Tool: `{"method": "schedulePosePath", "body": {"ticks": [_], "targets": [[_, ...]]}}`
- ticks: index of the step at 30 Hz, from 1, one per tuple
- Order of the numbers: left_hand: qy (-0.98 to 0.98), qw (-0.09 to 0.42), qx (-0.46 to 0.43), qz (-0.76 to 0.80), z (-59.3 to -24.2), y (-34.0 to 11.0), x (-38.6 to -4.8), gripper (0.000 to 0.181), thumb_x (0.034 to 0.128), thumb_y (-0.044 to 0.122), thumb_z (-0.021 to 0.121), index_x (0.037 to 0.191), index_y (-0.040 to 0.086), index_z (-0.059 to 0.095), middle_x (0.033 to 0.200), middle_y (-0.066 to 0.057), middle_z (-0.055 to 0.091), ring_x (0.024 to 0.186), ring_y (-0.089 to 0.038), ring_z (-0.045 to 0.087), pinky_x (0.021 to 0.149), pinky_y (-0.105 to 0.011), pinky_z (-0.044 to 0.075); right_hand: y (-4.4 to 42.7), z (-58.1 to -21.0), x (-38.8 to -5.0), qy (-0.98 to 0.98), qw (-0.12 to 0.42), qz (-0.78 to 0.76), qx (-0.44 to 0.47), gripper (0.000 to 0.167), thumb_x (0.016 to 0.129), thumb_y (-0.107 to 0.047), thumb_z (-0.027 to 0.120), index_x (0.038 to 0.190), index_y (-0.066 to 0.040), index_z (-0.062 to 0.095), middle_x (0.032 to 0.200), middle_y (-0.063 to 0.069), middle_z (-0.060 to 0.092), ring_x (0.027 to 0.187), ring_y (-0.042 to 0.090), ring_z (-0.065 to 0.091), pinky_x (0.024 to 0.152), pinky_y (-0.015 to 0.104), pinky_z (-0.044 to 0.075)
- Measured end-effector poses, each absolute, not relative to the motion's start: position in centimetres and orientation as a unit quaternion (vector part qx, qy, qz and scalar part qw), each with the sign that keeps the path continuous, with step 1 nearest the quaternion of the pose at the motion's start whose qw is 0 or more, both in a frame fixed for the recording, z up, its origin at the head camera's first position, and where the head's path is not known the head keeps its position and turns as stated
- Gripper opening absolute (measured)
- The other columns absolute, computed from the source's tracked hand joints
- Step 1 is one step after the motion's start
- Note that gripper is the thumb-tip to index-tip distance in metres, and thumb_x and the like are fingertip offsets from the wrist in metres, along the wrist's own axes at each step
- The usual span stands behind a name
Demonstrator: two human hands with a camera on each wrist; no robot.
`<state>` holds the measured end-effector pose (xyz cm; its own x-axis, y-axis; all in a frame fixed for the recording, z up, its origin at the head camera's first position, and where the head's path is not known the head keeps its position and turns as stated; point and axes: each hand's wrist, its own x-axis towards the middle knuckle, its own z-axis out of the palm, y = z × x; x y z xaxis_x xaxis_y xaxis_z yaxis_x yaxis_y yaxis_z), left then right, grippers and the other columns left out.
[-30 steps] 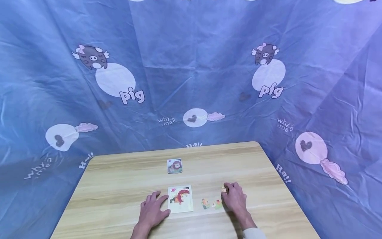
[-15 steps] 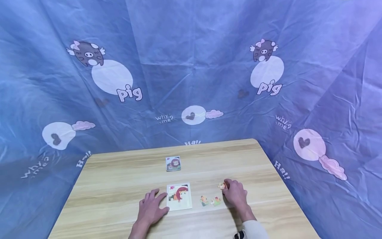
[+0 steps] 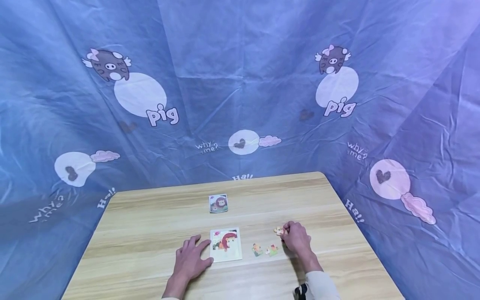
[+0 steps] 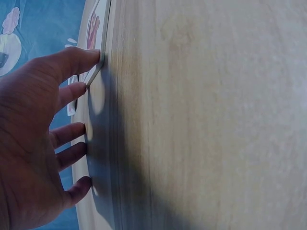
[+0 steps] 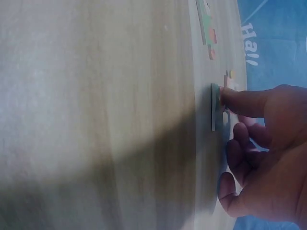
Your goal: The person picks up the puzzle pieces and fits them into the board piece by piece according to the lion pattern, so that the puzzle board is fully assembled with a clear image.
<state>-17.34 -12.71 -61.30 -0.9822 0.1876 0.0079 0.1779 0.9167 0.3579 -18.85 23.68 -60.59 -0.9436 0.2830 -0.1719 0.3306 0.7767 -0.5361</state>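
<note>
My left hand (image 3: 190, 258) rests on the table at the left side of a white puzzle tray (image 3: 226, 257), fingers spread. Its thumb and index fingertip touch the tray's edge, also seen beside the left hand (image 4: 45, 124) in the left wrist view. A partly filled lion picture (image 3: 228, 241) lies in the tray. To the right, my right hand (image 3: 297, 237) pinches a jigsaw piece (image 3: 278, 230) between thumb and fingers, which cover its right part. In the right wrist view, the thumb of the right hand (image 5: 268, 143) presses that piece. Two loose jigsaw pieces (image 3: 256, 250) lie between tray and hand.
Behind the tray lies a small lion picture card (image 3: 218, 203). The light wooden table (image 3: 150, 216) is bounded by a blue printed curtain (image 3: 210, 104) at the back and sides. A dark strap (image 3: 301, 291) shows at the right sleeve.
More of the jigsaw piece shows from under the right hand, which has shifted slightly. My left hand stays by the tray. The head view has tilted slightly.
</note>
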Motion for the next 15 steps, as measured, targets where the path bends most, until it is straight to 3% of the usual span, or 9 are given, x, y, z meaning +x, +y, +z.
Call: {"method": "schedulePosePath", "body": {"ticks": [8, 15], "targets": [[0.979, 0.014, 0.094, 0.181, -61.45, -12.74, -17.34, 0.059, 0.0704, 0.048, 0.074, 0.126, 0.029, 0.064, 0.138, -0.011, 0.051, 0.120, -0.033, 0.047, 0.091, -0.060, 0.040, 23.52, -61.17, -18.63, 0.940, 0.010, -0.306, 0.151, 0.019, 0.081, -0.019, 0.074, 0.089, -0.019, 0.056, 0.077, -0.006, 0.058, 0.085, 0.021, 0.055, 0.077, 0.046, 0.035], [0.979, 0.014, 0.094, 0.179, -61.39, -12.73, -17.28, 0.059, 0.0703, 0.048, 0.075, 0.125, 0.030, 0.064, 0.137, -0.011, 0.051, 0.119, -0.032, 0.048, 0.090, -0.059, 0.041, 22.79, -60.95, -18.40, 0.934, -0.035, -0.329, 0.136, 0.009, 0.085, -0.019, 0.070, 0.092, -0.020, 0.064, 0.078, -0.007, 0.063, 0.083, 0.018, 0.058, 0.073, 0.040, 0.035]]}}
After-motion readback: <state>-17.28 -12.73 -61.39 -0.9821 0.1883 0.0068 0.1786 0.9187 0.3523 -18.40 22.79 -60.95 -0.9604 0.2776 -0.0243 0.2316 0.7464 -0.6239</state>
